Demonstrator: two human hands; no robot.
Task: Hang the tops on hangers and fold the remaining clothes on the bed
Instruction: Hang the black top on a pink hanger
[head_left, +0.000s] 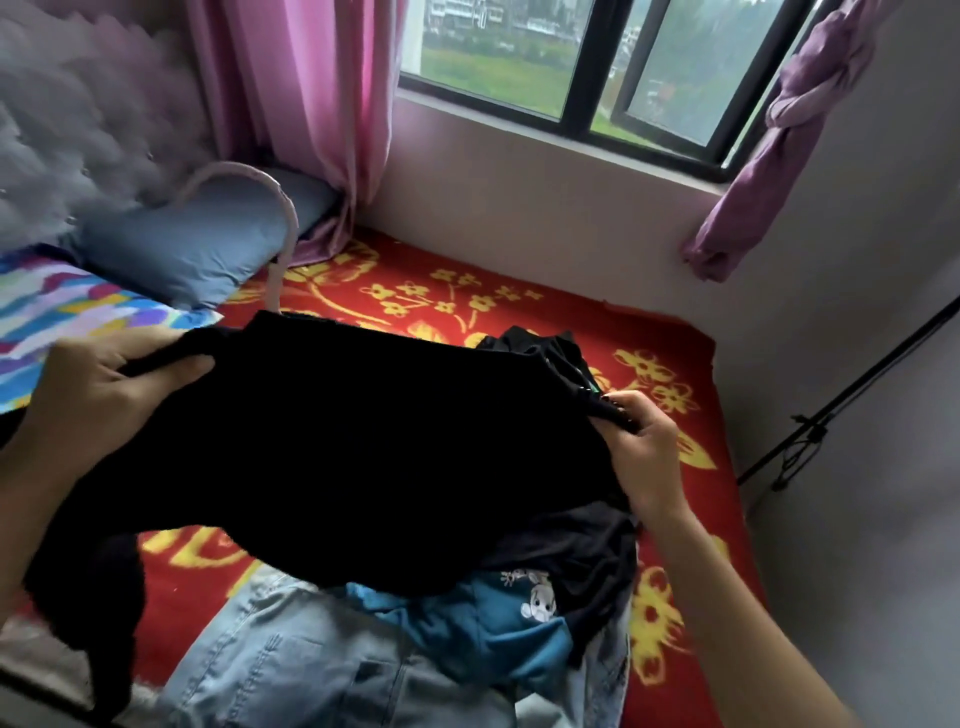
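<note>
A black garment is stretched out in the air above the bed. My left hand grips its left edge, fingers curled round the cloth. My right hand pinches its right edge. Under it on the bed lie a blue top with a small cartoon print, light blue jeans and more dark clothing. Another dark piece shows behind the garment's right side. I see no hanger.
The bed has a red cover with yellow flowers. A blue pillow and a colourful pillow lie at the left by the padded headboard. Pink curtains, a window and a black stand are around.
</note>
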